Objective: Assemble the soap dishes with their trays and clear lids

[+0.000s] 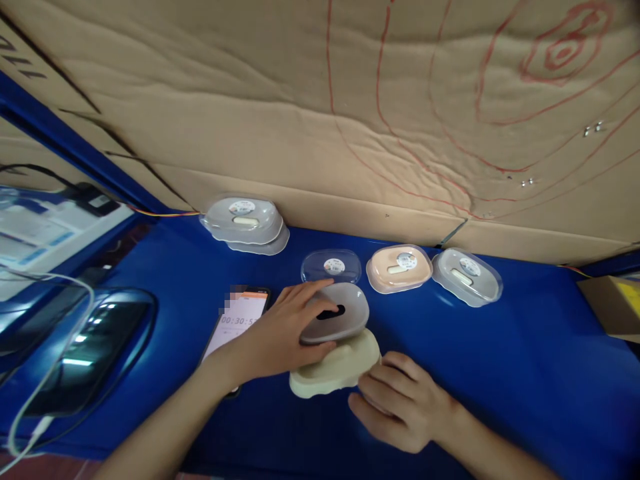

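Observation:
My left hand (pixel 295 327) holds a grey oval soap dish tray (pixel 350 323) with a dark slot in its middle. Its fingers reach over the tray to the far rim and the slot, and the thumb is at the near side. Just below that tray is a cream soap dish base (pixel 340 373) with a wavy bottom edge. Curled fingers of my right hand (pixel 397 400) grip the base's right end; their tips are partly hidden. A clear plastic lid (pixel 320 262) with a round label lies behind the grey tray.
Along the cardboard wall (pixel 280 147) sit a stack of grey lidded dishes (pixel 245 230), a peach lidded dish (pixel 400 270) and a grey lidded dish (pixel 467 277). A phone (pixel 240 313) showing a timer lies left of my left hand. Farther left are a dark device (pixel 95 347) and cables.

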Action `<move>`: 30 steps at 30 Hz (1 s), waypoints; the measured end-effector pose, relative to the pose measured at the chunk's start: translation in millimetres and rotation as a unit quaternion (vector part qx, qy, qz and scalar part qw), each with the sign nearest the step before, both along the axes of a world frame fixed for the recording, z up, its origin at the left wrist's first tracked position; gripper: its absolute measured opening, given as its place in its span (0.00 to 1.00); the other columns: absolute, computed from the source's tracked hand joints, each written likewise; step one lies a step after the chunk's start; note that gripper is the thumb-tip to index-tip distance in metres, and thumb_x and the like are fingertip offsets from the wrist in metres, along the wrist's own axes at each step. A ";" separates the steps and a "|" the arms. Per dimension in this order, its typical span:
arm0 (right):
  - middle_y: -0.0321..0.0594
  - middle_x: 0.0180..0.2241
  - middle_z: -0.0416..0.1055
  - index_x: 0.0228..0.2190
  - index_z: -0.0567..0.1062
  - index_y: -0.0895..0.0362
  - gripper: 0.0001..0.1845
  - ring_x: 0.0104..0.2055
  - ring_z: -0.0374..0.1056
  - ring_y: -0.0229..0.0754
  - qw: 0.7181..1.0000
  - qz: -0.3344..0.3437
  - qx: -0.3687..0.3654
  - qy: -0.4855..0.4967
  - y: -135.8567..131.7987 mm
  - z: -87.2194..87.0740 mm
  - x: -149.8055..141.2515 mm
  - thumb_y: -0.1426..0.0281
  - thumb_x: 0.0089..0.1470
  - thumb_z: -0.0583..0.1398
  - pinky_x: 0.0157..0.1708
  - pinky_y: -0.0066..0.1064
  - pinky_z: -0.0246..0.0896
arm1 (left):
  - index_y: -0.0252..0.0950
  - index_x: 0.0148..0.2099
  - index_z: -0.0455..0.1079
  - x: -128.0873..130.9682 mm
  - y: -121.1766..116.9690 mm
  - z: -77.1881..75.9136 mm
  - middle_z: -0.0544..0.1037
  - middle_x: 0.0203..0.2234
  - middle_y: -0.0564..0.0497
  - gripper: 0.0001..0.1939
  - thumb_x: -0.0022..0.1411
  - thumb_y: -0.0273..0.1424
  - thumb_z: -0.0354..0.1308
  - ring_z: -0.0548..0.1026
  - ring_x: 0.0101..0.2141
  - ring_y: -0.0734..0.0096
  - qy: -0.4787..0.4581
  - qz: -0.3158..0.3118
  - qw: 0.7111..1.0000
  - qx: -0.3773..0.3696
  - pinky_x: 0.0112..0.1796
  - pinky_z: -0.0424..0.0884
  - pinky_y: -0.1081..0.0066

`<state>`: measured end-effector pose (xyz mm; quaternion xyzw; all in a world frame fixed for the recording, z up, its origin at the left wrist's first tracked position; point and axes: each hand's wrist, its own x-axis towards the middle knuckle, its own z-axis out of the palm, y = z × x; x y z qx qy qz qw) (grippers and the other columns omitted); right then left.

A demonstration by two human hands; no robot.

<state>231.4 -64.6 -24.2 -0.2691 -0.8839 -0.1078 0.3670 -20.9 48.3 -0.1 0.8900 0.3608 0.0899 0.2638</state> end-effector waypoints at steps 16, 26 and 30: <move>0.32 0.27 0.72 0.28 0.76 0.54 0.09 0.26 0.60 0.37 0.991 0.045 -0.088 -0.089 -5.0 -16.6 -23.4 0.74 0.61 0.64 0.27 0.33 0.56 | 0.42 0.64 0.72 1.0 -1.5 -6.7 0.51 0.78 0.42 0.24 0.67 0.29 0.61 0.52 0.75 0.41 0.038 -0.048 0.997 0.051 0.68 0.57 0.39; 0.31 0.26 0.70 0.28 0.73 0.53 0.12 0.30 0.63 0.37 0.982 0.032 -0.140 -0.124 -9.6 -28.9 -26.9 0.74 0.65 0.63 0.31 0.32 0.60 | 0.39 0.69 0.68 7.3 -9.8 -16.4 0.58 0.75 0.36 0.24 0.74 0.28 0.53 0.55 0.74 0.43 0.050 -0.049 0.987 0.148 0.69 0.58 0.36; 0.30 0.27 0.72 0.28 0.73 0.52 0.12 0.31 0.65 0.36 0.976 0.030 -0.173 -0.127 -12.4 -29.2 -28.6 0.72 0.66 0.63 0.35 0.29 0.64 | 0.39 0.70 0.67 7.1 -7.9 -16.5 0.59 0.75 0.36 0.25 0.73 0.27 0.52 0.56 0.74 0.44 0.048 -0.039 0.985 0.162 0.68 0.59 0.36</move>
